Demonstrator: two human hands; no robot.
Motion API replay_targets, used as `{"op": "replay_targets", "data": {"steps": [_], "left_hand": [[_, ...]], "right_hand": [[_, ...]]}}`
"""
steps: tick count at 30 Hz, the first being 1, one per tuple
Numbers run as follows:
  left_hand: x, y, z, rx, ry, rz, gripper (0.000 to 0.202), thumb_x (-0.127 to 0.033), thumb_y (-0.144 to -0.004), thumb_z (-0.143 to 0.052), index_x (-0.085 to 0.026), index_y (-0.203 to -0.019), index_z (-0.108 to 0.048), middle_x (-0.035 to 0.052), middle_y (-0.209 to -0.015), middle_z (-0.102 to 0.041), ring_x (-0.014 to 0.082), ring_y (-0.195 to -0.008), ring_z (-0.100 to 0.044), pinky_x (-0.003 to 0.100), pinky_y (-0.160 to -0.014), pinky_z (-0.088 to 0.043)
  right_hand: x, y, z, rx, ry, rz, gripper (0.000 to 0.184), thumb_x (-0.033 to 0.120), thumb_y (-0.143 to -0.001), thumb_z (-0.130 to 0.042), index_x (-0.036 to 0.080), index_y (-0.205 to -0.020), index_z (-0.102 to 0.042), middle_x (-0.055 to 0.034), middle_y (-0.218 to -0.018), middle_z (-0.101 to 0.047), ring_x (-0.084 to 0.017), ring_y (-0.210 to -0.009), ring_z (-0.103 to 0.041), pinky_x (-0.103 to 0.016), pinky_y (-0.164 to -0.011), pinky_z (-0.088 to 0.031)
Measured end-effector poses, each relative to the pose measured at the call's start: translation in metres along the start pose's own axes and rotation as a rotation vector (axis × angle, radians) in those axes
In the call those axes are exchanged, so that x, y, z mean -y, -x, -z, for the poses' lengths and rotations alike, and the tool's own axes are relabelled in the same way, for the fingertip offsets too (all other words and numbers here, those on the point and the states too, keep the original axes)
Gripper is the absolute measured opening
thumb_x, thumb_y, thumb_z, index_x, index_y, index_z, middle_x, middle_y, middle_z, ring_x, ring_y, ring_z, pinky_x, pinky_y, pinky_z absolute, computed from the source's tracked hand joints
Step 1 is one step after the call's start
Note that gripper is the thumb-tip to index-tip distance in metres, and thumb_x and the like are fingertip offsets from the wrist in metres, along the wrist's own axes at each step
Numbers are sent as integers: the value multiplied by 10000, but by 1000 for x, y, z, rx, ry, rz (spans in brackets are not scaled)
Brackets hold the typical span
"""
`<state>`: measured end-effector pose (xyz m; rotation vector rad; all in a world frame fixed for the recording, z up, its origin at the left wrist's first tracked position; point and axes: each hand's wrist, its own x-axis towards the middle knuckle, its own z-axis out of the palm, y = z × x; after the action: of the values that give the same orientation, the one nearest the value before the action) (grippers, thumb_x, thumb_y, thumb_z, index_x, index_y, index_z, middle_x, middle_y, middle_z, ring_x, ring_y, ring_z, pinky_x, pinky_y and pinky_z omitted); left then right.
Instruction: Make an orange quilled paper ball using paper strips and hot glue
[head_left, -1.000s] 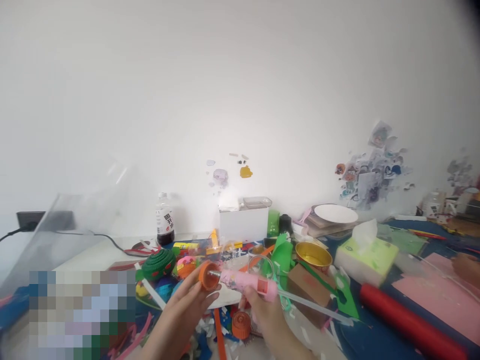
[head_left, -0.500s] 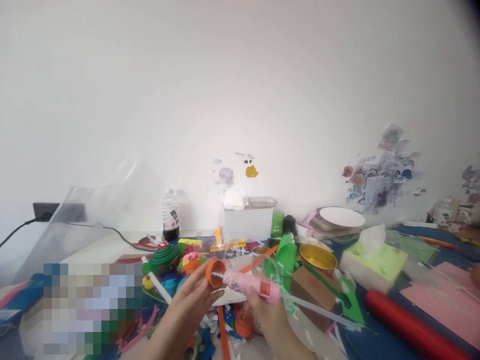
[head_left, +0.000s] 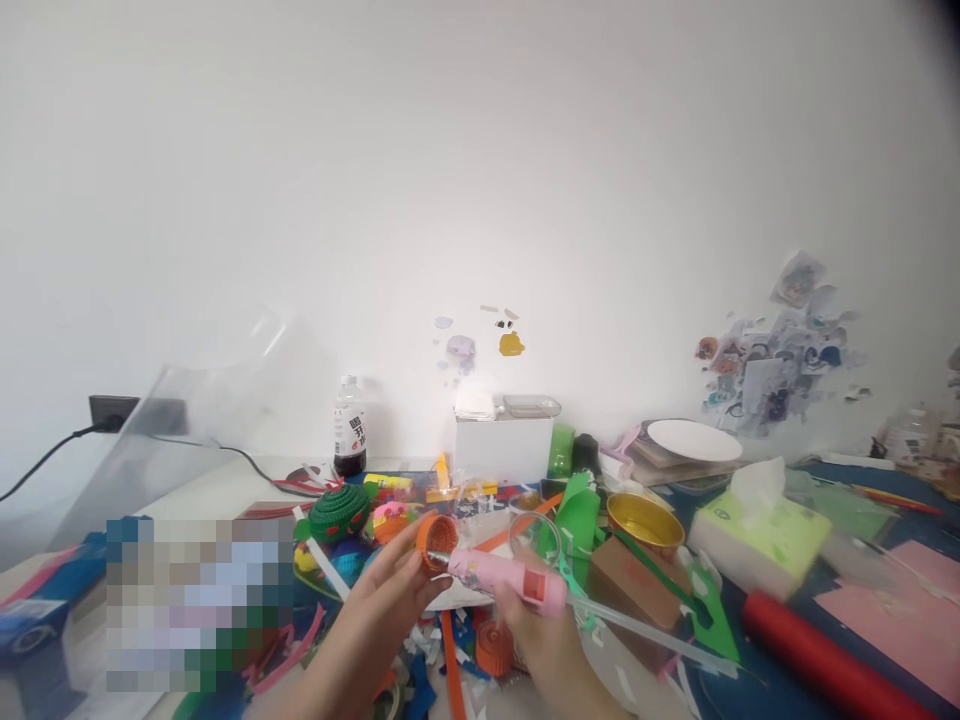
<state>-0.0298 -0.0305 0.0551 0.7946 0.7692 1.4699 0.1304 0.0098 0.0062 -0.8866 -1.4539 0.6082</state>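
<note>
My left hand (head_left: 384, 603) is closed round a small orange ribbed cup (head_left: 439, 533), its opening tilted towards me and to the right. In my right hand (head_left: 546, 642) is a pink hot glue gun (head_left: 508, 577), pointing left, with its metal nozzle at the lower right inside of the cup's mouth. Whether the tip touches the wall I cannot tell. A long translucent glue stick (head_left: 652, 632) sticks out of the gun's back end. Below the gun lies a second orange ribbed piece (head_left: 493, 648), among paper scraps.
Behind my left hand stands a green ribbed dome (head_left: 339, 512). A dark-liquid bottle (head_left: 350, 430) and a white box (head_left: 502, 447) are by the wall. To the right are a gold tin (head_left: 646, 522), a tissue box (head_left: 761, 530) and a red roll (head_left: 817, 655).
The whole view has shifted slightly, so things sit further right. Against the cup, the glue gun's nozzle has moved from near the middle of the opening towards its lower right edge.
</note>
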Motion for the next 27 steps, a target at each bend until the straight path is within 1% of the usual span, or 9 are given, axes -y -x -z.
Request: {"op": "replay_targets", "data": {"steps": [4, 7, 9, 12, 16, 18, 21, 23, 27], "left_hand": [[-1, -2, 1, 8, 22, -10, 510, -322, -693, -674, -235, -1173, -525, 58, -1025, -684, 242, -1006, -584, 363, -900, -409], [1, -6, 5, 33, 54, -45, 499, -305, -707, -664, -233, -1179, -520, 57, -977, -693, 227, -958, -597, 355, -869, -422], [2, -8, 9, 32, 66, -59, 501, -296, -709, -663, -236, -1185, -517, 58, -987, -689, 222, -935, -603, 352, -850, -430], [2, -7, 11, 7, 59, -69, 515, -299, -707, -666, -248, -1196, -511, 63, -1065, -664, 225, -973, -589, 329, -818, -441], [-1, -5, 9, -39, 36, -77, 524, -319, -692, -678, -268, -1190, -520, 57, -1125, -635, 231, -1030, -558, 318, -824, -440], [-1, -6, 8, -40, 20, -78, 504, -323, -685, -683, -266, -1166, -541, 54, -1082, -650, 224, -984, -574, 323, -821, -442], [0, -7, 9, -24, -3, -74, 461, -318, -674, -693, -246, -1114, -579, 48, -942, -679, 202, -871, -595, 322, -794, -451], [1, -7, 10, -24, -24, -73, 446, -326, -671, -694, -239, -1096, -590, 45, -889, -680, 192, -827, -594, 319, -777, -455], [1, -4, 9, -30, -92, -41, 440, -352, -692, -671, -255, -1111, -583, 42, -912, -670, 196, -855, -585, 308, -781, -449]], "right_hand": [[-1, 1, -1, -6, 104, 86, 354, 470, -714, -563, 199, -492, -512, -8, -551, -547, -152, -533, -503, -246, -544, -444], [-2, 1, -2, -34, 132, 125, 360, 478, -741, -529, 202, -512, -508, -5, -551, -527, -158, -538, -506, -256, -542, -447], [-1, 2, -2, -24, 137, 138, 350, 472, -748, -524, 201, -527, -511, 5, -526, -504, -157, -523, -501, -252, -513, -443], [1, 3, 0, -7, 145, 125, 316, 447, -759, -526, 193, -573, -543, 5, -537, -520, -161, -531, -518, -250, -518, -456], [3, 3, 1, -39, 168, 142, 299, 436, -748, -555, 188, -583, -581, -15, -587, -581, -173, -560, -548, -257, -549, -478], [4, 3, 2, -45, 175, 158, 299, 432, -746, -563, 190, -572, -588, -13, -571, -584, -171, -545, -546, -251, -536, -478], [4, 3, 2, -19, 194, 156, 295, 426, -752, -559, 192, -577, -591, -9, -576, -588, -168, -548, -553, -245, -541, -477], [4, 4, 1, -41, 214, 152, 307, 445, -745, -554, 194, -571, -585, -10, -576, -584, -171, -551, -552, -251, -546, -474], [2, 5, -3, -135, 225, 149, 340, 480, -737, -537, 200, -546, -560, -16, -589, -591, -173, -544, -548, -260, -552, -470]]}}
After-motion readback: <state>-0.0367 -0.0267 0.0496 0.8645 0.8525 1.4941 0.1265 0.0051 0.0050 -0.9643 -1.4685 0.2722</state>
